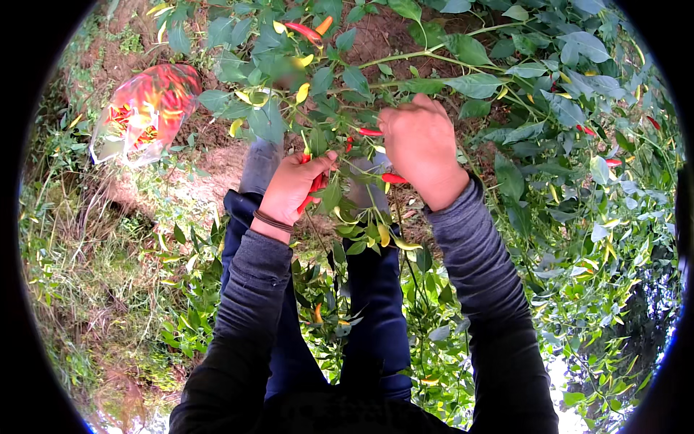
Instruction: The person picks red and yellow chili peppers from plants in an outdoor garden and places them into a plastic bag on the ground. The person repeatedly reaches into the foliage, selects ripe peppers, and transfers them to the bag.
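Note:
My left hand (297, 184), with a brown band at its wrist, is closed around several red chili peppers (313, 190); thumb and fingertips meet near a leafy stem. My right hand (420, 146) is curled among the branches of the chili plant (355, 81), at the end of a red chili pepper (370, 132). Its fingertips are hidden, so its hold is unclear. Just below that hand hangs another red chili (393, 178). Yellow chilies (384, 235) hang lower down, between my forearms.
A clear plastic bag (157, 116) with many red chilies lies on the soil at the upper left. Green chili plants (574, 206) spread over the right side. Dry grass and weeds (108, 271) cover the left. My boots (262, 165) stand beneath the branches.

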### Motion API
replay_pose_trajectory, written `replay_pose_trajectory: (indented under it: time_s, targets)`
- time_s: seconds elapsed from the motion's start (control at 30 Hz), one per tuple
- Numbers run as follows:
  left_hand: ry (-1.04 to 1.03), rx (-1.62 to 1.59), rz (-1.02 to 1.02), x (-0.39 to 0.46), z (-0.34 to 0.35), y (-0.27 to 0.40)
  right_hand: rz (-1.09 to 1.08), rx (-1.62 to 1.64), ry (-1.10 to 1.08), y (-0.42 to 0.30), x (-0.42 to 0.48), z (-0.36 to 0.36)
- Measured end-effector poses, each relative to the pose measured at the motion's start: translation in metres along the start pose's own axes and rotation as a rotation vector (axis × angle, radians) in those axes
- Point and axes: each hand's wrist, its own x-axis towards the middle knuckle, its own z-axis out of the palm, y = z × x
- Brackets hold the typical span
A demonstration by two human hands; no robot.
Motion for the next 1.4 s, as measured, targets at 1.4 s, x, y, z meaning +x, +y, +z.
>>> replay_pose_trajectory:
  time_s: [1.4]
  targets:
    - [-0.084, -0.148, 0.015, -0.007, -0.01, 0.014, 0.347, 1.285, -0.243, 0.003, 0.025, 0.119]
